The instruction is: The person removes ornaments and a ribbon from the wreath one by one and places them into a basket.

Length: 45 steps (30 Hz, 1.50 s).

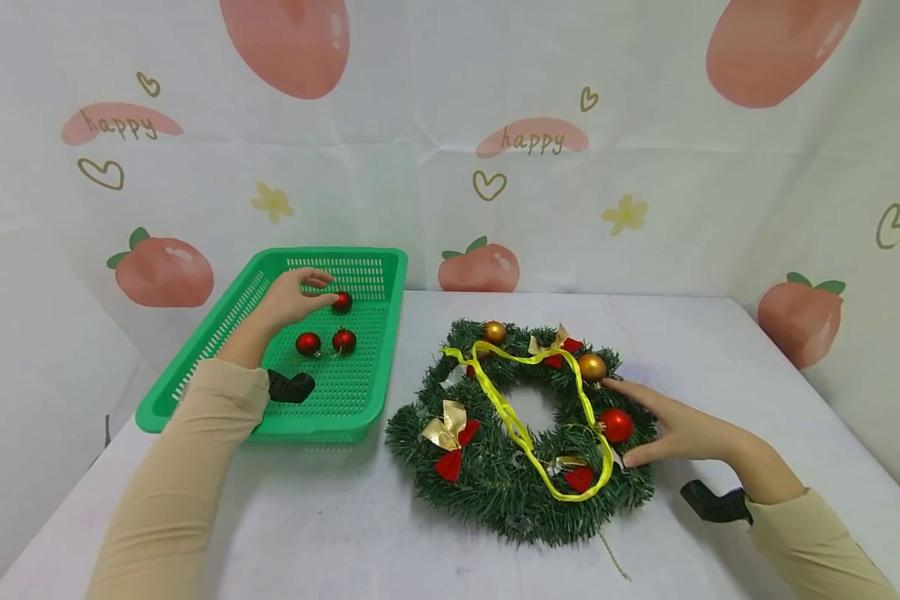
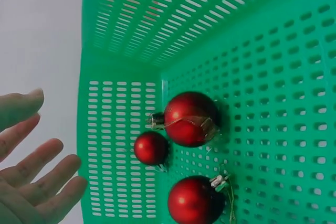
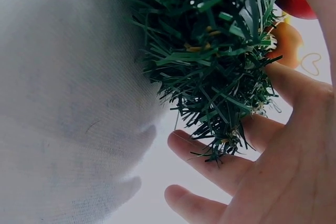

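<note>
My left hand [image 1: 294, 298] hovers inside the green basket [image 1: 396, 350], its fingers loosely extended and nothing between them. Three red Christmas baubles lie on the basket floor: one red bauble [image 1: 342, 302] by the fingertips and two nearer the front, with gold loops. In the left wrist view the hand [image 2: 39, 177] is apart from the baubles. At the right edge of the green Christmas wreath [image 1: 487, 500], my right hand [image 1: 686, 429] has its fingers spread, the index by a gold bauble [image 1: 592, 367], the thumb below a red bauble [image 1: 617, 425]. Wreath needles brush its fingers [image 3: 210, 158].
A yellow ribbon [image 1: 512, 421] lies loosely looped over the wreath. Gold and red bows [image 1: 445, 429] and another gold bauble [image 1: 494, 332] decorate it. The white table [image 1: 330, 525] meets a fruit-printed cloth backdrop [image 1: 435, 192] behind.
</note>
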Motion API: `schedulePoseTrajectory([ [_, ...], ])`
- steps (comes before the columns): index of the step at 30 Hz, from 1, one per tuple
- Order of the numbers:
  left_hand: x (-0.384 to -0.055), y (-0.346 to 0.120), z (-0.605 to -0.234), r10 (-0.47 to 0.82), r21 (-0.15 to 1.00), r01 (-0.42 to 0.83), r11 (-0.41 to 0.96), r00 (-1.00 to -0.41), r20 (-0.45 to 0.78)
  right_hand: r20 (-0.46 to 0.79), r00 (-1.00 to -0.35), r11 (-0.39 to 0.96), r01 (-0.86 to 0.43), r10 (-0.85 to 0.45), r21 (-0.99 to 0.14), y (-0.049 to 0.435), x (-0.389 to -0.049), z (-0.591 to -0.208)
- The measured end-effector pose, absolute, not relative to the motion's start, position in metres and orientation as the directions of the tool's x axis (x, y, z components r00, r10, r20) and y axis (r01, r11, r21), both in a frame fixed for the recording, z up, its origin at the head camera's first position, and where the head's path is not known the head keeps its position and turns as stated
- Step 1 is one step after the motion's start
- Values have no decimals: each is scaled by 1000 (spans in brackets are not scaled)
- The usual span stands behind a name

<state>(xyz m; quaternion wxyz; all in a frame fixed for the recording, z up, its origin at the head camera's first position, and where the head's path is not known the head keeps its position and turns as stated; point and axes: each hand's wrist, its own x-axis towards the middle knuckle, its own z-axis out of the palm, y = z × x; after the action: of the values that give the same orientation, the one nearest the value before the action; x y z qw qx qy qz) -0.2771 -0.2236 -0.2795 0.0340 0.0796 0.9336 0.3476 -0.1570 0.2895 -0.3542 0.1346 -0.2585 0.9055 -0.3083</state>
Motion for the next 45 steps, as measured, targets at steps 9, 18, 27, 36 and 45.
schedulePoseTrajectory([
  [9, -271, -215, -273, 209, 679, 160, 717, -978, 9, -91, -834, 682, -376, -544, -627, 289, -156, -353],
  [18, -254, -192, -259, 308, 700, 267, 662, -949, 70, -88, -832, 680, -381, -548, -627, 290, -156, -354],
  [27, -237, -157, -248, 418, 698, 384, 605, -899, 132, -87, -832, 682, -384, -548, -623, 290, -156, -355],
  [36, -223, -120, -240, 532, 697, 474, 538, -832, 156, -87, -829, 675, -383, -552, -630, 289, -156, -353],
  [45, -231, -93, -247, 581, 681, 523, 513, -795, 174, -92, -829, 673, -377, -552, -636, 289, -156, -353],
])
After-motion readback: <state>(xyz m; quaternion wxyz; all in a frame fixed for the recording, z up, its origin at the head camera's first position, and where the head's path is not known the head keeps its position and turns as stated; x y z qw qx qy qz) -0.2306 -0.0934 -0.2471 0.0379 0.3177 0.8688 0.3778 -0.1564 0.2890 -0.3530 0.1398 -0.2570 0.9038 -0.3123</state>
